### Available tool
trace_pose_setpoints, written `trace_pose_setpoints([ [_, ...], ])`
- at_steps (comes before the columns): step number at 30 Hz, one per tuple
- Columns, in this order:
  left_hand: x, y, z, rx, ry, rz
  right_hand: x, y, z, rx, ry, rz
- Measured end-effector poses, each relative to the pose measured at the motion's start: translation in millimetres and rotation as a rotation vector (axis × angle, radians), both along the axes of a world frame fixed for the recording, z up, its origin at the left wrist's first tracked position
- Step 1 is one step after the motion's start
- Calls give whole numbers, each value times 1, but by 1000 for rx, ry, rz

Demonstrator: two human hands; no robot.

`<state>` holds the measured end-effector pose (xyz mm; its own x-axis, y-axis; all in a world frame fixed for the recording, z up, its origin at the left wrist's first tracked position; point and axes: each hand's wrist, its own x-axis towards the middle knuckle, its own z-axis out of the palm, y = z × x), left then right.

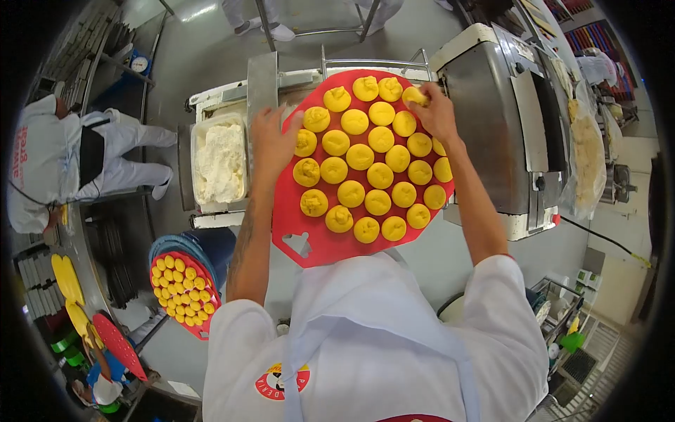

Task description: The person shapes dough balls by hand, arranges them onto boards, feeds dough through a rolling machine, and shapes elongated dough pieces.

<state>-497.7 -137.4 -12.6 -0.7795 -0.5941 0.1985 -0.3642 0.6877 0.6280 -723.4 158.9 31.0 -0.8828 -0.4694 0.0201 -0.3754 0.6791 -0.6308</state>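
Note:
A red board (320, 243) with a cut-out at its near left corner carries many round yellow dough balls (380, 139). Some have smooth tops, and others along the left and far edges look rough or peaked. At the far right edge my right hand (437, 112) has its fingers closed on a dough ball (415, 96). My left hand (273, 138) is at the board's left edge, beside the outermost balls there. Motion smears its fingers, so I cannot see whether they grip anything.
A white tub (199, 165) of pale crumbly flour-like stuff stands left of the board. Lower left, another red board (204, 325) bears more yellow balls on a blue barrel. A metal machine (485, 112) stands at right. A co-worker (84, 155) is at the far-left bench.

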Motion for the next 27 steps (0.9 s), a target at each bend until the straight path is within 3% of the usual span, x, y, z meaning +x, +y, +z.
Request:
trace_pose_setpoints([
  [1,-12,2,-16,-99,-24,-4,-1,6,-9,-195,218,-91],
  [3,-34,11,-38,-294,-66,-19,13,14,30,-758,-31,-306],
  [4,-39,11,-24,-148,-175,-108,22,24,46,-1043,-148,-422],
  [6,-50,12,4,126,-369,-374,41,60,60,-1159,-208,-406],
  [7,-43,18,-15,189,-28,-398,51,80,66,-1125,-245,-486],
  [8,-42,30,-1,339,-67,-382,63,96,79,-1221,-301,-505],
  [10,-39,45,21,258,-1,-312,77,119,133,-1155,-213,-474],
  [11,-26,47,37,539,216,-219,74,132,161,-1023,59,-513],
  [13,-25,50,57,847,423,-160,62,171,219,-707,574,-591],
  [14,-28,51,62,866,424,-180,50,188,235,-528,805,-613],
  [17,-40,79,88,1028,423,-303,-13,223,257,-482,1255,-639],
  [20,-43,141,114,1252,452,-482,-80,263,196,-5,712,-549],
  [22,-51,189,124,1372,492,-552,-94,284,146,59,1013,-332],
  [24,-52,243,144,1015,269,-471,-37,270,153,-376,486,-586],
  [25,-54,271,150,896,245,-460,-3,258,145,-450,389,-555],
  [26,-56,300,156,777,220,-445,33,251,151,-388,-105,-371],
  [27,-61,325,159,909,238,-562,61,245,115,-498,-33,-74],
])
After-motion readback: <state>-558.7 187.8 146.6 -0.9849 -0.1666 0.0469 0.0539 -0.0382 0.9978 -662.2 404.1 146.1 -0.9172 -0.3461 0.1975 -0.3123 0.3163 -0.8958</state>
